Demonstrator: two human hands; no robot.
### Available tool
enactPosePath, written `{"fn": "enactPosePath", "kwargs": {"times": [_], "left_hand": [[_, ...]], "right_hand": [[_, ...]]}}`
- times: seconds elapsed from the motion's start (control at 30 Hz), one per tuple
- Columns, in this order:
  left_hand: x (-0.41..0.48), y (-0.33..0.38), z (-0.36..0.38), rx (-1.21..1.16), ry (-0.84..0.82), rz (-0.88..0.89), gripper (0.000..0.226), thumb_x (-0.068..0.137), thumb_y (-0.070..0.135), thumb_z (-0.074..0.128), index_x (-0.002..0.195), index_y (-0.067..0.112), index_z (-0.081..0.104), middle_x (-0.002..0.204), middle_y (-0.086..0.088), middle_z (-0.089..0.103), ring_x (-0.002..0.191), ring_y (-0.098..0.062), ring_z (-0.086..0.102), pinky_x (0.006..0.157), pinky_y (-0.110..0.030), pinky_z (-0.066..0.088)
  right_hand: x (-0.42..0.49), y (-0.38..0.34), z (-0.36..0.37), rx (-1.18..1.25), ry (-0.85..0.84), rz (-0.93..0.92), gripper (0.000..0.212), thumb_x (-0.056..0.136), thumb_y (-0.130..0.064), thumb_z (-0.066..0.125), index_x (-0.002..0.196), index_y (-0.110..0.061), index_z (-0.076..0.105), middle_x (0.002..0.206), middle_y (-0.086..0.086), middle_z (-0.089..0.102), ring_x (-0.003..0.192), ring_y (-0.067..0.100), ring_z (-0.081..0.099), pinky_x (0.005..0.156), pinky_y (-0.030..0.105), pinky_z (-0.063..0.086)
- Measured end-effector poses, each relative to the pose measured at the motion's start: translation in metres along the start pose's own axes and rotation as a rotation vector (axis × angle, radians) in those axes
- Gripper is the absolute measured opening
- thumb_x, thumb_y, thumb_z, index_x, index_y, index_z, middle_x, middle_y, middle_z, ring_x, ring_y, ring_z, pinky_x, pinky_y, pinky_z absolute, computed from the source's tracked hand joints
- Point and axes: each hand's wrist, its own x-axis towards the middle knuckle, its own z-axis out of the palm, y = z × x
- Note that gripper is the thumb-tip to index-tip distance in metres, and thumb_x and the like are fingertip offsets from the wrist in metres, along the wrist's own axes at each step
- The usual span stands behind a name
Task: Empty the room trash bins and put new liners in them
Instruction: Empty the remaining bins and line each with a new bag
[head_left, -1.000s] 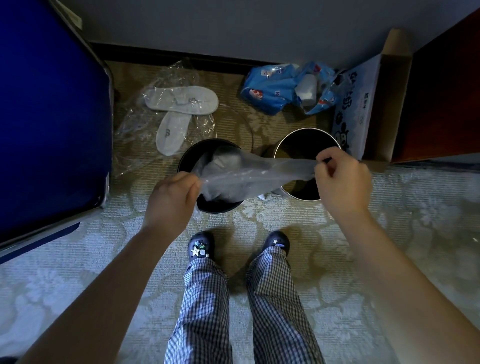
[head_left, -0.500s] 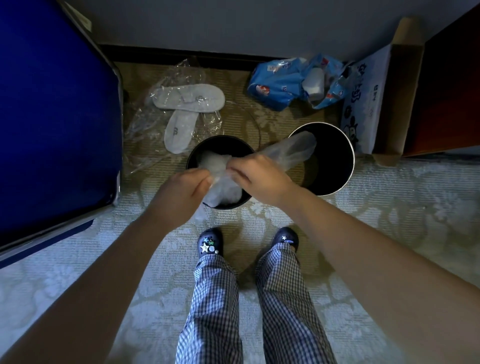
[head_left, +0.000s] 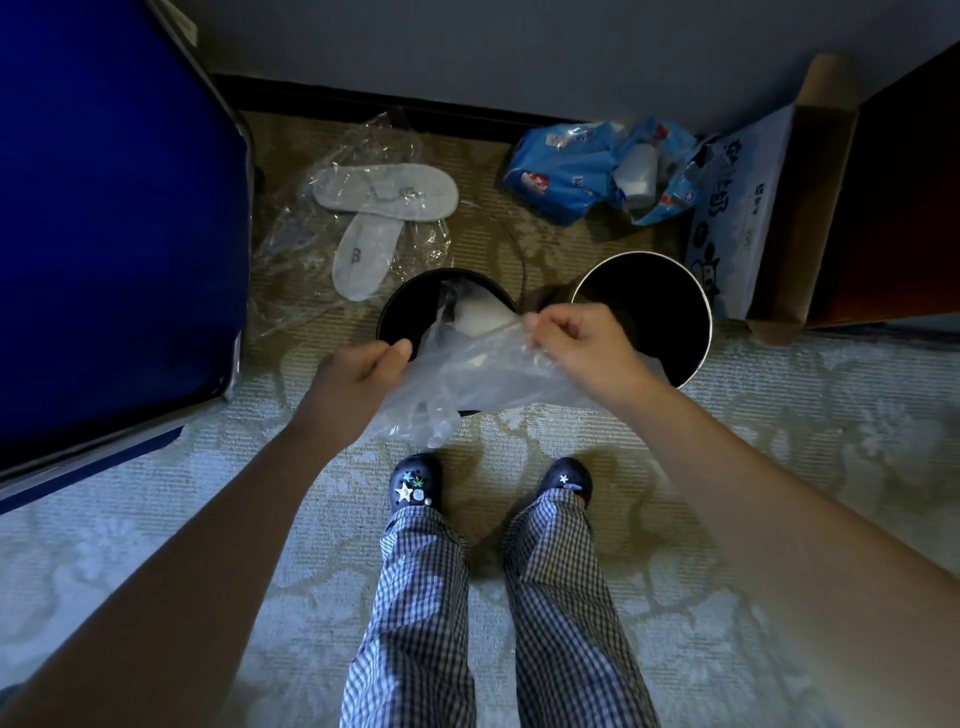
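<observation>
Two round black trash bins stand on the carpet in front of my feet: the left bin (head_left: 405, 312) and the right bin (head_left: 670, 312) with a pale rim. A clear plastic liner (head_left: 467, 379) is stretched over the left bin's near side. My left hand (head_left: 358, 374) pinches its left edge, and my right hand (head_left: 576, 343) pinches its right edge between the two bins. The liner's lower end hangs down toward my shoes. Something white shows inside the left bin behind the liner.
White slippers in a clear wrapper (head_left: 379, 218) lie behind the left bin. A blue plastic package (head_left: 587, 171) and an open cardboard box (head_left: 779, 208) sit by the wall. A large dark blue case (head_left: 104, 218) stands at left, dark furniture (head_left: 904, 197) at right.
My right hand moved from beside my left hand out to the right, spreading the liner wider across the left bin. The liner's tail no longer lies over the right bin.
</observation>
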Motion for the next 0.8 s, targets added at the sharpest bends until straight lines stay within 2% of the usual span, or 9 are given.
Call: {"fn": "enactPosePath", "kwargs": {"times": [0.07, 0.23, 0.3, 0.37, 0.47, 0.57, 0.67, 0.73, 0.8], "left_hand": [[-0.003, -0.003, -0.003, -0.012, -0.035, -0.006, 0.048, 0.076, 0.061, 0.045, 0.054, 0.02, 0.032, 0.051, 0.007, 0.025, 0.049, -0.01, 0.024, 0.055, -0.029, 0.021], [-0.008, -0.008, -0.008, -0.104, -0.102, -0.06, 0.049, 0.061, 0.06, 0.053, 0.052, 0.015, 0.036, 0.048, 0.009, 0.027, 0.047, -0.006, 0.026, 0.049, -0.021, 0.022], [-0.009, -0.005, -0.009, -0.179, -0.093, -0.133, 0.038, 0.053, 0.054, 0.052, 0.05, 0.017, 0.043, 0.051, 0.005, 0.032, 0.053, -0.009, 0.03, 0.055, -0.024, 0.024], [-0.008, -0.002, -0.013, -0.356, -0.093, -0.225, 0.025, 0.05, 0.045, 0.055, 0.051, 0.021, 0.046, 0.057, 0.003, 0.034, 0.059, -0.012, 0.031, 0.06, -0.029, 0.025], [-0.005, 0.003, -0.017, -0.458, -0.079, -0.29, 0.014, 0.064, 0.023, 0.062, 0.057, 0.018, 0.051, 0.063, -0.001, 0.041, 0.063, -0.012, 0.042, 0.061, -0.025, 0.037], [0.002, 0.009, -0.013, -0.264, 0.063, -0.306, 0.025, 0.086, 0.002, 0.055, 0.066, 0.016, 0.049, 0.063, -0.003, 0.047, 0.056, -0.008, 0.048, 0.048, -0.013, 0.041], [0.011, 0.015, -0.01, -0.073, 0.302, -0.346, 0.018, 0.089, 0.005, 0.052, 0.075, 0.015, 0.047, 0.07, -0.001, 0.05, 0.061, -0.012, 0.049, 0.04, -0.013, 0.037], [0.018, 0.02, -0.01, 0.059, 0.46, -0.36, 0.008, 0.092, 0.01, 0.048, 0.086, 0.013, 0.053, 0.085, -0.004, 0.056, 0.077, -0.02, 0.053, 0.051, -0.021, 0.043], [0.025, 0.015, -0.013, 0.13, 0.541, -0.392, 0.014, 0.094, 0.013, 0.05, 0.104, 0.006, 0.057, 0.101, -0.01, 0.06, 0.092, -0.025, 0.059, 0.072, -0.028, 0.049]], "right_hand": [[0.004, 0.008, -0.007, -0.038, 0.125, 0.025, 0.037, 0.097, -0.018, 0.053, 0.06, -0.018, 0.055, 0.044, -0.011, 0.036, 0.037, 0.001, 0.033, 0.042, 0.013, 0.024], [0.008, 0.025, -0.031, -0.191, 0.31, 0.039, 0.034, 0.098, -0.021, 0.05, 0.068, -0.005, 0.058, 0.055, 0.004, 0.049, 0.05, 0.005, 0.042, 0.052, 0.027, 0.031], [0.007, 0.03, -0.038, -0.255, 0.352, 0.06, 0.035, 0.098, -0.022, 0.049, 0.074, 0.002, 0.06, 0.062, 0.011, 0.054, 0.056, 0.015, 0.045, 0.053, 0.027, 0.031], [0.007, 0.034, -0.042, -0.29, 0.385, 0.084, 0.035, 0.099, -0.023, 0.048, 0.073, -0.002, 0.058, 0.058, 0.005, 0.05, 0.054, 0.013, 0.042, 0.049, 0.021, 0.03], [0.006, 0.039, -0.047, -0.333, 0.423, 0.098, 0.035, 0.099, -0.022, 0.047, 0.067, -0.008, 0.052, 0.053, -0.002, 0.044, 0.05, 0.009, 0.038, 0.043, 0.014, 0.027], [0.004, 0.043, -0.049, -0.36, 0.397, 0.075, 0.033, 0.099, -0.023, 0.048, 0.071, -0.007, 0.056, 0.054, -0.002, 0.046, 0.05, 0.009, 0.041, 0.045, 0.013, 0.029], [0.003, 0.041, -0.047, -0.394, 0.336, 0.018, 0.033, 0.098, -0.025, 0.049, 0.075, -0.004, 0.06, 0.057, 0.004, 0.051, 0.053, 0.014, 0.046, 0.05, 0.027, 0.033], [0.002, 0.036, -0.045, -0.407, 0.296, -0.034, 0.031, 0.098, -0.025, 0.049, 0.073, -0.009, 0.059, 0.057, 0.004, 0.053, 0.054, 0.016, 0.048, 0.051, 0.028, 0.034], [0.001, 0.033, -0.044, -0.408, 0.27, -0.091, 0.029, 0.097, -0.025, 0.05, 0.073, -0.012, 0.059, 0.06, 0.006, 0.057, 0.058, 0.019, 0.053, 0.056, 0.032, 0.039]]}}
